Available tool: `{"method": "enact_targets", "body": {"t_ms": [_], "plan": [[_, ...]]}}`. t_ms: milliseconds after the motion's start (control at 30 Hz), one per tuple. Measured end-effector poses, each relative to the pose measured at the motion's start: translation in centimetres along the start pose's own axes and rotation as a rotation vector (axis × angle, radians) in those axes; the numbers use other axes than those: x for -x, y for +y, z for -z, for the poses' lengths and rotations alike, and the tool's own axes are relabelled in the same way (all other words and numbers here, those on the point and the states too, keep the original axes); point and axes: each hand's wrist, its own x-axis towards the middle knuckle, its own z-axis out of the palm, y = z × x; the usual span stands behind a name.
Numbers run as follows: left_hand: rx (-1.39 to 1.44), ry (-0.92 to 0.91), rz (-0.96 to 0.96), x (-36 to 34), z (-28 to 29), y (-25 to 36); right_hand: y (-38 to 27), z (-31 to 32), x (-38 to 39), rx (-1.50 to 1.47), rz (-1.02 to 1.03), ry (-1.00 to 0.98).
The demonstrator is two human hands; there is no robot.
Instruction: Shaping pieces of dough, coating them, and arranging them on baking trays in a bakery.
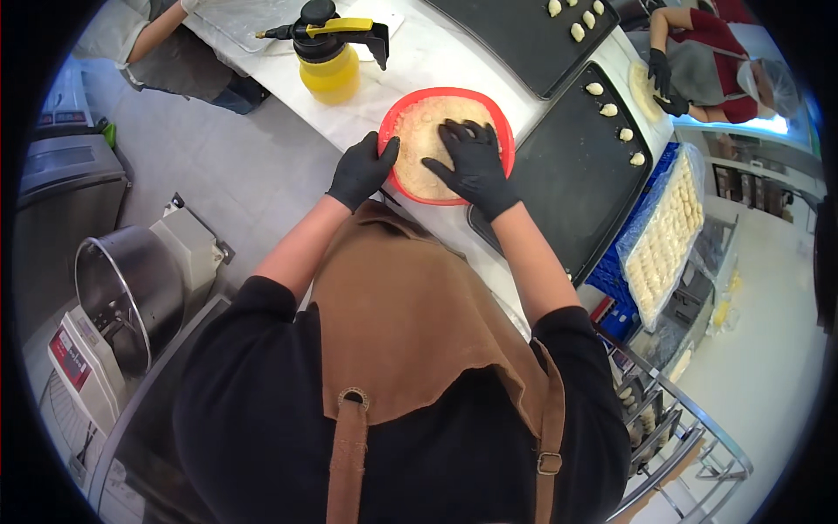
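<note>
A red bowl [504, 122] filled with pale, crumbly breadcrumb-like material [419, 144] sits at the table's near edge, in front of my brown apron. My left hand [364, 168], in a black glove, holds the bowl's left rim, its thumb over the edge. Inside the bowl, my right hand [474, 166], gloved in black too, lies on the crumbs with its fingers spread. Whatever may be under that palm is hidden. Just right of the bowl lies a dark baking tray [559, 175] with several small pale dough pieces [608, 110] along its far right side.
A yellow pump spray bottle [330, 77] stands left of the bowl. Another dark tray [515, 39] lies farther back. Co-workers stand at the upper left and upper right. Right are a plastic-covered tray of dough pieces [665, 231] and a metal rack [690, 441]; left, a mixer [131, 288].
</note>
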Motion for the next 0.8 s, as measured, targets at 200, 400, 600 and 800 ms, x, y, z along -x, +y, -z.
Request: {"method": "enact_targets", "body": {"t_ms": [200, 400, 600, 800], "plan": [[0.023, -0.003, -0.037, 0.0, 0.1, -0.6, -0.3, 1.1, 2.8, 0.055, -0.045, 0.028], [-0.015, -0.127, 0.042, -0.1, 1.5, 0.7, -0.8, 0.2, 4.1, 0.156, -0.1, 0.128], [-0.056, 0.45, -0.634, -1.1, 0.8, 1.0, 1.0, -0.6, -0.8, -0.336, -0.353, -0.051], [-0.423, 0.292, -1.0, -2.1, 0.7, 4.2, 2.7, 0.1, 1.0, -1.361, -0.759, -0.055]]}}
